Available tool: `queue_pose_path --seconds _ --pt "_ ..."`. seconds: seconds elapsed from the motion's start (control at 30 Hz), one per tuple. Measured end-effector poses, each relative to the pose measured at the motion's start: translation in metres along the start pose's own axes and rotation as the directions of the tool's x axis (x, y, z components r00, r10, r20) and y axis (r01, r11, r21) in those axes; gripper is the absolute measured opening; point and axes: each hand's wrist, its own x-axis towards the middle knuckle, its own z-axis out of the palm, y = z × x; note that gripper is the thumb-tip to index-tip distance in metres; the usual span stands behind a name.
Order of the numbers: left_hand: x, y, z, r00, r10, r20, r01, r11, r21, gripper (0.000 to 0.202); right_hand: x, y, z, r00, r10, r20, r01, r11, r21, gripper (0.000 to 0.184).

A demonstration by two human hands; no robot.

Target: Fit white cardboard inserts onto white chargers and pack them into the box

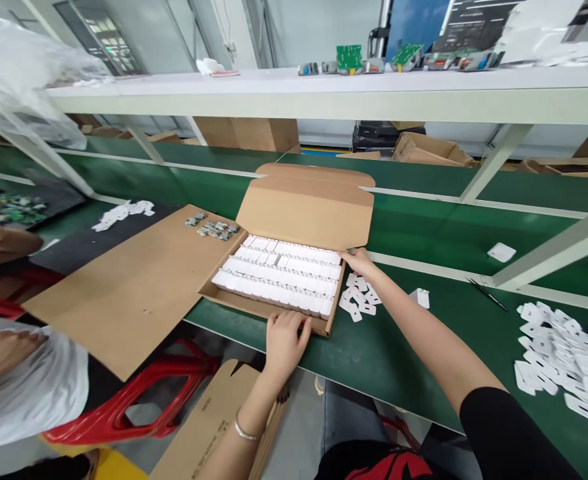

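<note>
Left hand [287, 340] flat, fingers apart, on cardboard box [307, 213] front wall; right hand [359, 261] touching right wall, closure unclear.

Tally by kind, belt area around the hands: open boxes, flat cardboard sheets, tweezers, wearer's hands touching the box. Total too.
Open cardboard box: 1
Flat cardboard sheet: 1
Tweezers: 1
Hands touching the box: 2 (left hand at the front wall, right hand at the right corner)
Total: 5
</note>
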Motion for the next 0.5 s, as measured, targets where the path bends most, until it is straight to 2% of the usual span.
queue_pose_path --seconds 0.13,0.3,0.5 --pt "-0.001 0.002 0.007 0.999 0.001 -0.036 -0.001 1.0 0.008 0.029 0.003 0.002 0.02 0.99 0.084 0.115 -0.086 0.996 0.018 0.028" --pt "-0.003 -0.001 0.012 0.999 -0.027 -0.04 0.027 1.0 0.001 0.03 0.006 0.002 0.021 0.968 0.131 0.216 -0.143 0.989 0.042 0.021" --pt "-0.007 -0.008 0.033 0.988 -0.052 -0.147 0.052 0.999 -0.005 0.031 0.003 0.005 0.023 0.968 0.123 0.218 -0.148 0.984 0.102 0.02"
